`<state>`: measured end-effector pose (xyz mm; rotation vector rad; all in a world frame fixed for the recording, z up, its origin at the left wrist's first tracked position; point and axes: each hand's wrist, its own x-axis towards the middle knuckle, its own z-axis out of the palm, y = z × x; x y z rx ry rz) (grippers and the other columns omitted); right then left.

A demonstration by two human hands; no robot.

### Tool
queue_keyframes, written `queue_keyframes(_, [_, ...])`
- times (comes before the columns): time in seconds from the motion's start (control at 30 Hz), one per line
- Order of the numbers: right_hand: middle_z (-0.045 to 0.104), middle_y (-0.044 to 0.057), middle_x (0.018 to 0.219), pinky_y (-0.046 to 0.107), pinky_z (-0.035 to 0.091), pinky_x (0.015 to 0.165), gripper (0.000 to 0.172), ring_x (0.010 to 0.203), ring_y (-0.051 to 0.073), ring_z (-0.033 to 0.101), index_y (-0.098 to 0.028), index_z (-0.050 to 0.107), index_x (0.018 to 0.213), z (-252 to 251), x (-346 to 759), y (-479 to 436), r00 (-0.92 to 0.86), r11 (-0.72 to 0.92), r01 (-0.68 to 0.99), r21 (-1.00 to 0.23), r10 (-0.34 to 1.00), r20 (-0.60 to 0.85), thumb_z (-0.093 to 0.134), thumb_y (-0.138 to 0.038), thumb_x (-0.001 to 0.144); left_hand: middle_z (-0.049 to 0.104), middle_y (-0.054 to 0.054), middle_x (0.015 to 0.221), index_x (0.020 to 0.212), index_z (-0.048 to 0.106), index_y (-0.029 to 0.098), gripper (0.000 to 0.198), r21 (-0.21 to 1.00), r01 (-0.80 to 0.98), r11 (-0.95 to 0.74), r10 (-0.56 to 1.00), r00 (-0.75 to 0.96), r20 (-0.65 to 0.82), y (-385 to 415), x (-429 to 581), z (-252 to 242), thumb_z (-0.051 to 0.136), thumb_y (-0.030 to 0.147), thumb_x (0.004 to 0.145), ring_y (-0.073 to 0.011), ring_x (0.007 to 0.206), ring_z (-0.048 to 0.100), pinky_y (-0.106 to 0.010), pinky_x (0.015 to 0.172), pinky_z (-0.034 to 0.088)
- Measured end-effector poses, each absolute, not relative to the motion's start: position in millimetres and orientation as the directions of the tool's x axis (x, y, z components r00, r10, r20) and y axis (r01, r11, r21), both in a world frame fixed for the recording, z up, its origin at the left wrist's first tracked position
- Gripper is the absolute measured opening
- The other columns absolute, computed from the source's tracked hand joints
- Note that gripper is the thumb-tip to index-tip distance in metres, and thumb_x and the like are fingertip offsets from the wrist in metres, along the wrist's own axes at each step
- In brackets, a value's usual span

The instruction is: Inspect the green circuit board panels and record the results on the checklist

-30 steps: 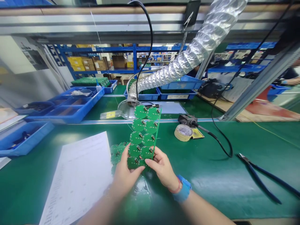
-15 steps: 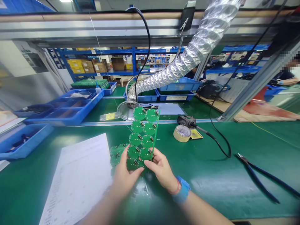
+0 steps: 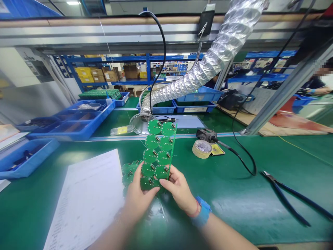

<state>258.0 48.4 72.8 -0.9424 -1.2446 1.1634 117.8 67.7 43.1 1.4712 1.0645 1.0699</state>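
Observation:
Both my hands hold a panel of round green circuit boards (image 3: 156, 157) up above the mat, tilted toward me. The boards sit in two columns, with small components on their faces and a narrow green strip along the right edge. My left hand (image 3: 140, 192) is closed on the lower left edge, thumb across the bottom. At the lower right, my right hand (image 3: 179, 187) pinches the panel by the strip, its thumb on the front face. More round green boards (image 3: 128, 172) lie on the mat behind my left hand, partly hidden by it.
A printed sheet (image 3: 88, 198) lies at left, near blue bins (image 3: 28, 156). Pliers (image 3: 283, 194) rest at right. A roll of tape (image 3: 202, 148) sits beside a black corded device (image 3: 206, 134). A silver duct (image 3: 192, 74) reaches down behind the panel, ending in a clear hood (image 3: 137, 125).
Almost nothing differs. The panel and both hands keep the same grip and place; the view has shifted very slightly.

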Motion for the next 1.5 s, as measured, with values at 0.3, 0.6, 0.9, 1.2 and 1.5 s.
queue_keyframes(0.3, [0.062,0.002,0.095,0.030,0.044,0.082,0.024,0.088,0.016,0.057,-0.020,0.054,0.097,73,258,48,-0.046,0.200,-0.134,-0.971,0.977,0.208,0.059,-0.016,0.074,0.052,-0.003,0.120,0.132,0.017,0.032,0.078,0.991,0.065,-0.120,0.966,0.238,0.101,69,118,42,0.062,0.020,0.069,-0.0185,0.098,0.058,-0.032,0.079,0.051])
queue_keyframes(0.6, [0.058,0.003,0.098,0.027,0.043,0.081,0.038,0.085,0.014,0.054,-0.023,0.042,0.120,83,266,52,0.096,0.351,0.003,-0.936,0.932,0.350,0.049,-0.024,0.083,0.054,-0.005,0.119,0.132,0.020,0.029,0.075,0.980,0.153,-0.130,0.962,0.260,0.088,66,118,43,0.061,0.022,0.070,-0.0201,0.095,0.060,-0.032,0.076,0.052])
queue_keyframes(0.9, [0.040,-0.003,0.062,0.023,0.034,0.052,0.032,0.057,0.011,0.038,-0.018,0.048,0.113,80,274,53,0.215,0.316,0.223,-0.922,0.907,0.362,0.046,-0.030,0.084,0.057,-0.009,0.115,0.133,0.021,0.025,0.076,0.966,0.222,-0.133,0.963,0.261,0.073,65,119,45,0.061,0.027,0.069,-0.0206,0.079,0.063,-0.033,0.063,0.054])
queue_keyframes(1.2, [0.036,-0.005,0.059,0.022,0.029,0.051,0.012,0.055,0.009,0.034,-0.018,0.050,0.085,81,276,55,0.204,0.302,0.133,-0.944,0.924,0.325,0.047,-0.030,0.084,0.057,-0.008,0.113,0.133,0.022,0.027,0.073,0.938,0.290,-0.190,0.958,0.265,0.111,64,117,39,0.058,0.035,0.071,-0.0162,0.064,0.061,-0.031,0.055,0.051])
queue_keyframes(1.5, [0.032,-0.006,0.058,0.022,0.027,0.050,0.016,0.053,0.009,0.031,-0.017,0.050,0.084,82,276,54,0.206,0.290,0.171,-0.942,0.924,0.322,0.047,-0.032,0.083,0.060,-0.008,0.109,0.133,0.021,0.024,0.073,0.935,0.297,-0.192,0.957,0.268,0.112,66,118,40,0.059,0.034,0.071,-0.0170,0.066,0.062,-0.032,0.057,0.052])
